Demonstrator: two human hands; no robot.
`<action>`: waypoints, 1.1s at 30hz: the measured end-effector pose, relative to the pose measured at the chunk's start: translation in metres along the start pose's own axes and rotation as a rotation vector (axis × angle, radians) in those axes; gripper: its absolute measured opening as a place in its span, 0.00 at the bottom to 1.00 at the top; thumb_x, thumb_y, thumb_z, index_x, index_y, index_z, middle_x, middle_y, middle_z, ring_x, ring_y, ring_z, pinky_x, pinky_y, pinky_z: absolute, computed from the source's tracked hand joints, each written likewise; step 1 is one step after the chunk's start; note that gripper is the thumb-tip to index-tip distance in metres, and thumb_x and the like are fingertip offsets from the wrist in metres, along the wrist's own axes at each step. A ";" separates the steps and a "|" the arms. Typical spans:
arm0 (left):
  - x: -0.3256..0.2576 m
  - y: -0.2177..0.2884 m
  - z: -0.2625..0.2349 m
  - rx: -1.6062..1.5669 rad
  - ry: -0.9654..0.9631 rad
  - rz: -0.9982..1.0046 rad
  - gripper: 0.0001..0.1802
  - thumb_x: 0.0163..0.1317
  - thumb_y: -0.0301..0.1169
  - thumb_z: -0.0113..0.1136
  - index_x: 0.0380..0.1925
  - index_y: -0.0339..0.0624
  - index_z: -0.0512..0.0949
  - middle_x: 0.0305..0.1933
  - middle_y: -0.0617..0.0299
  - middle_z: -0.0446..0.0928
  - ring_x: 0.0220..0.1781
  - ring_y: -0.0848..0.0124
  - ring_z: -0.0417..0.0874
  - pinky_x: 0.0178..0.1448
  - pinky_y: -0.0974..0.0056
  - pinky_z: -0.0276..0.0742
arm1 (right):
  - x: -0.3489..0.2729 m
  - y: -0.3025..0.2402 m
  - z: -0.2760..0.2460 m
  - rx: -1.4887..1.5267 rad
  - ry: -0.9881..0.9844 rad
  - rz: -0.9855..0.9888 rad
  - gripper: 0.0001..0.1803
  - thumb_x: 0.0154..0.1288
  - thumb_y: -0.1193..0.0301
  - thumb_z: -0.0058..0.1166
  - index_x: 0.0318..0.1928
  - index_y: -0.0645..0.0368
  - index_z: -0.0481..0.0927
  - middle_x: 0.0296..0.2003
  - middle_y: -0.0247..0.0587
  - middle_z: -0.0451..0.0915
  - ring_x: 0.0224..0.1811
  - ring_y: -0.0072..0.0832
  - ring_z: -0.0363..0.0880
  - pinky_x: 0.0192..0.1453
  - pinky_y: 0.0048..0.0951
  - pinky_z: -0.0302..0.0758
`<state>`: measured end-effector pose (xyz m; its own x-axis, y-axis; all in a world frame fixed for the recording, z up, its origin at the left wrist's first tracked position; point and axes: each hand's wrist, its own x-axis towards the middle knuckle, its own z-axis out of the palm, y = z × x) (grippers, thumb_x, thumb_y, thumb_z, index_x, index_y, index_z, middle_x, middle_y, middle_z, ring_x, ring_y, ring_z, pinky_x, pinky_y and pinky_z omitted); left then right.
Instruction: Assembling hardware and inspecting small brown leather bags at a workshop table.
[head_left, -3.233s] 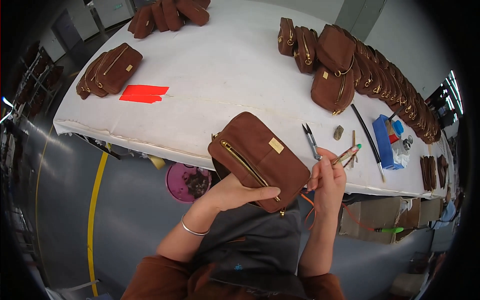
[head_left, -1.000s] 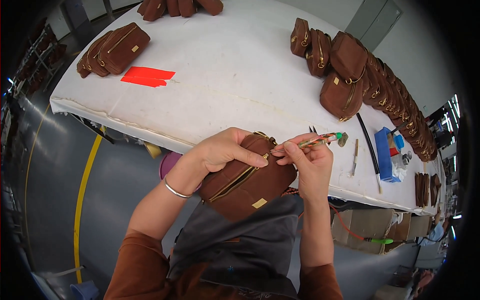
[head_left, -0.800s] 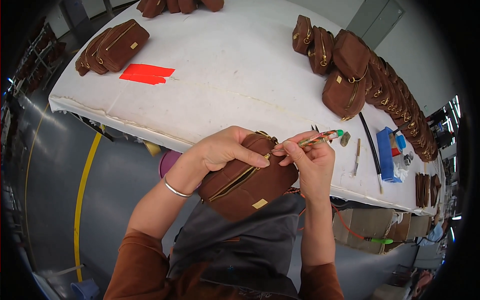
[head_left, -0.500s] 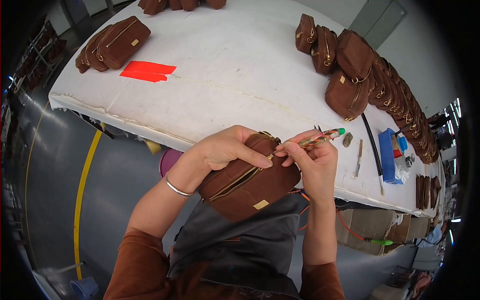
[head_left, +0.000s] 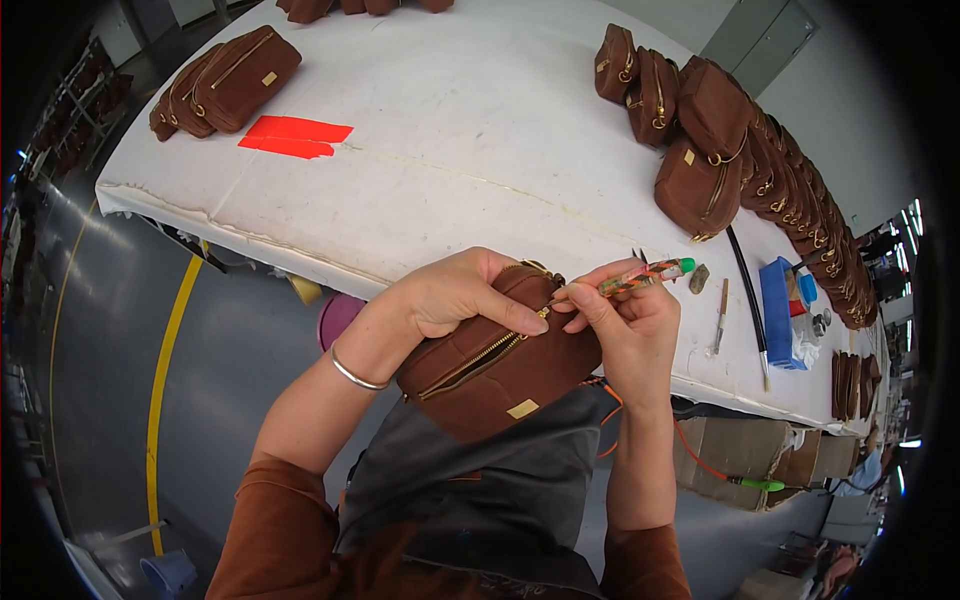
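Observation:
A small brown zip bag (head_left: 555, 370) with a gold label lies tilted over my lap, in front of the table edge. Its gold zipper (head_left: 475, 362) is partly open. My left hand (head_left: 450, 298) grips the bag's upper left side, with the thumb pressed beside the zipper pull. My right hand (head_left: 645, 330) is closed around a slim tool with a striped handle (head_left: 640, 278) and a green end. Its fingertips pinch close to the zipper's upper end. What the tool's working tip touches is hidden by the fingers. Dark pointed bits stick up behind that handle.
The white table (head_left: 450, 130) carries stacked brown bags (head_left: 700, 190) at right and more bags (head_left: 245, 80) at far left. Red tape (head_left: 295, 136) marks its top. A blue bin (head_left: 783, 310), a black rod (head_left: 748, 295) and a thin brush (head_left: 720, 318) lie at right.
Both hands and the bag stay almost in place. The striped tool has shifted very slightly to the right; the view has moved a little.

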<state>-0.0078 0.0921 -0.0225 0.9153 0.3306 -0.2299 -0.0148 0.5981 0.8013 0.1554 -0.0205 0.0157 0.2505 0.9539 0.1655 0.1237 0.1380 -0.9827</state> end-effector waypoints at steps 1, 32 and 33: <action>0.001 -0.001 -0.001 -0.003 0.002 0.001 0.18 0.48 0.21 0.71 0.42 0.35 0.81 0.39 0.62 0.82 0.39 0.75 0.82 0.47 0.69 0.77 | -0.001 0.000 0.000 0.006 0.004 -0.002 0.05 0.64 0.79 0.57 0.37 0.70 0.78 0.33 0.42 0.82 0.33 0.23 0.82 0.33 0.18 0.79; 0.004 -0.009 -0.001 -0.050 0.053 0.042 0.17 0.51 0.19 0.68 0.43 0.32 0.80 0.41 0.56 0.83 0.43 0.70 0.83 0.51 0.66 0.79 | -0.029 0.045 0.024 -0.258 0.237 -0.562 0.08 0.61 0.85 0.56 0.40 0.68 0.74 0.37 0.54 0.83 0.37 0.33 0.84 0.40 0.29 0.83; 0.004 -0.009 -0.001 -0.050 0.054 0.044 0.17 0.51 0.19 0.68 0.43 0.32 0.80 0.41 0.56 0.83 0.43 0.70 0.83 0.51 0.66 0.79 | -0.032 0.044 0.025 -0.257 0.235 -0.562 0.08 0.61 0.85 0.56 0.40 0.68 0.74 0.37 0.54 0.83 0.37 0.33 0.84 0.40 0.29 0.83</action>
<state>-0.0048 0.0891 -0.0314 0.8903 0.3954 -0.2260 -0.0756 0.6177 0.7828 0.1285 -0.0380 -0.0348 0.2804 0.6672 0.6901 0.5146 0.5024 -0.6949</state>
